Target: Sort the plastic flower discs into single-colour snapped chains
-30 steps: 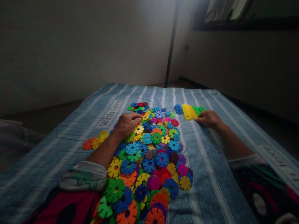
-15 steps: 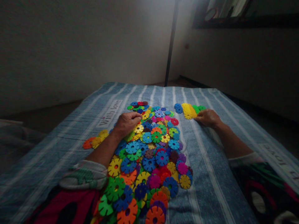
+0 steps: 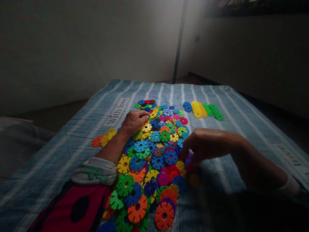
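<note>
A heap of flat, notched plastic discs (image 3: 154,154) in many colours covers the middle of a blue striped blanket (image 3: 229,129). My left hand (image 3: 134,121) rests on the far left part of the heap, fingers curled, fingertips on the discs. My right hand (image 3: 205,145) hovers at the heap's right edge with fingers bent down over purple and pink discs (image 3: 190,166); motion blur hides whether it grips one. A sorted row of blue, yellow and green discs (image 3: 202,110) lies apart at the far right.
A small cluster of orange and yellow discs (image 3: 103,141) lies left of the heap. The blanket carries the printed words "With love" (image 3: 117,111). A dark pole (image 3: 180,42) stands in the wall corner behind. A grey cushion (image 3: 19,141) sits at the left.
My right hand left the sorted row at the far right and swung down to the heap's right edge. The left hand stayed put. The camera tilted slightly down.
</note>
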### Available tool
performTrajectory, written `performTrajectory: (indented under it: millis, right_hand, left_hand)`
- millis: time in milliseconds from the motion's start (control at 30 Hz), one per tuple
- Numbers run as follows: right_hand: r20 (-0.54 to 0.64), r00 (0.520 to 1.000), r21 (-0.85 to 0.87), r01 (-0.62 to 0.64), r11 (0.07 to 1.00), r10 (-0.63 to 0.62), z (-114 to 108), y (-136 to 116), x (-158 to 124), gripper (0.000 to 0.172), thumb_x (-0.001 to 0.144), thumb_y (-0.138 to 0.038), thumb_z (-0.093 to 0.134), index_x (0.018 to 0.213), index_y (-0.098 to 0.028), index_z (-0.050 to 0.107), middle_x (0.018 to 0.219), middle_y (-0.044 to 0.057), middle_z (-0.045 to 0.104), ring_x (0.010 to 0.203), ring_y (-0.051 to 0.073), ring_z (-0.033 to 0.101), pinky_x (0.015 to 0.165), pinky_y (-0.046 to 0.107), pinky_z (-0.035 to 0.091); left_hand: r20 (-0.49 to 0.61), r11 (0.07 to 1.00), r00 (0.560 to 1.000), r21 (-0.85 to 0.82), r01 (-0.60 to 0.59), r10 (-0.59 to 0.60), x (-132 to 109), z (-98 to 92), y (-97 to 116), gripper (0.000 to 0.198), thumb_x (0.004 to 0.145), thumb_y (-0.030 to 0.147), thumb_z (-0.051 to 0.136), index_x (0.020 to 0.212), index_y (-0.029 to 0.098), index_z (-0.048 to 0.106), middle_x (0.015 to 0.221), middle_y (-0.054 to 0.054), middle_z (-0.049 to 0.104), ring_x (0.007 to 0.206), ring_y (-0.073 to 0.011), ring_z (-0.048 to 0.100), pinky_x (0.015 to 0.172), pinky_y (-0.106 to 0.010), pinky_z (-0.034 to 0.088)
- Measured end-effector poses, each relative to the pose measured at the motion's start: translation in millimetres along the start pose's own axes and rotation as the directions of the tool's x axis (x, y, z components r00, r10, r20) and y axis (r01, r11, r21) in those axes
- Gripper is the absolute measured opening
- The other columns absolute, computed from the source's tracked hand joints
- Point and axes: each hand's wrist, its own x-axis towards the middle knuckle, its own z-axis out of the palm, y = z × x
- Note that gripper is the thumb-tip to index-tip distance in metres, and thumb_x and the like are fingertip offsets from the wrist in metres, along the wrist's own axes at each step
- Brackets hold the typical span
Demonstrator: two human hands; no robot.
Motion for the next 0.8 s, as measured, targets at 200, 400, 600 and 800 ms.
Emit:
performTrajectory:
  millis: [200, 400, 600, 800]
  right_hand:
    - [0.118, 0.993, -0.287, 0.04, 0.957, -0.006, 34, -37, 3, 0.008, 0.072, -0.016, 0.067, 0.079, -0.018, 0.07, 0.068, 0.002, 0.065, 0.055, 0.011, 0.051, 0.047, 0.024, 0.027]
    - [0.055, 0.998, -0.355, 0.026, 0.935, -0.007, 51, -31, -3, 0.014, 0.081, -0.013, 0.053, 0.083, -0.015, 0.067, 0.069, 0.004, 0.064, 0.051, 0.01, 0.047, 0.047, 0.026, 0.024]
    - [0.054, 0.998, -0.205, 0.031, 0.978, -0.02, 42, -19, 5, 0.009, 0.08, -0.021, 0.06, 0.078, -0.018, 0.068, 0.069, 0.0, 0.064, 0.057, 0.008, 0.047, 0.051, 0.023, 0.026]
    - [-0.048, 0.997, 0.239, 0.077, 0.968, -0.067, 43, 6, 14, 0.006, 0.076, -0.019, 0.065, 0.071, -0.015, 0.064, 0.059, -0.005, 0.056, 0.051, 0.004, 0.044, 0.048, 0.018, 0.028]
  left_hand:
    - [0.002, 1.0, 1.0, -0.001, -0.004, 0.004, 1, 0.4, -2, 0.029, 0.072, 0.031, 0.053, 0.083, 0.017, 0.075, 0.085, -0.003, 0.074, 0.08, -0.0188, 0.066, 0.078, -0.027, 0.051]
    - [0.004, 1.0, 1.0, -0.019, -0.023, 0.023, -1, 0.2, 0, 0.029, 0.073, 0.031, 0.053, 0.084, 0.016, 0.075, 0.088, -0.003, 0.074, 0.084, -0.019, 0.066, 0.082, -0.028, 0.051]
    - [-0.003, 1.0, 1.0, -0.004, -0.024, 0.024, 0, 0.7, -1, 0.028, 0.073, 0.031, 0.053, 0.083, 0.017, 0.075, 0.086, -0.002, 0.074, 0.083, -0.0189, 0.066, 0.081, -0.028, 0.05]
    - [0.0, 1.0, 1.0, -0.01, -0.019, 0.019, 0, 1.1, -1, 0.029, 0.073, 0.031, 0.052, 0.083, 0.017, 0.075, 0.086, -0.003, 0.074, 0.083, -0.019, 0.066, 0.081, -0.029, 0.051]
